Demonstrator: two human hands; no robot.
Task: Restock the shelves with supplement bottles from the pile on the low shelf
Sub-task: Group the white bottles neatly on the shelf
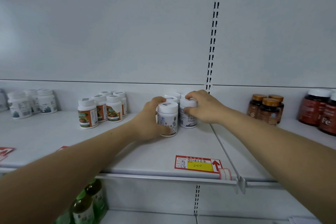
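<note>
L hand (151, 114) wraps front bottle (168, 119), squaring the row | R hand (200, 105) pinches next bottle's cap (189, 102) (steadying) | shelf (127, 151)

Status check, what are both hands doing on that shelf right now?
Left hand grips front white bottle, upright on shelf. Right hand grips cap of neighbouring bottle. Nothing blocking.
</note>
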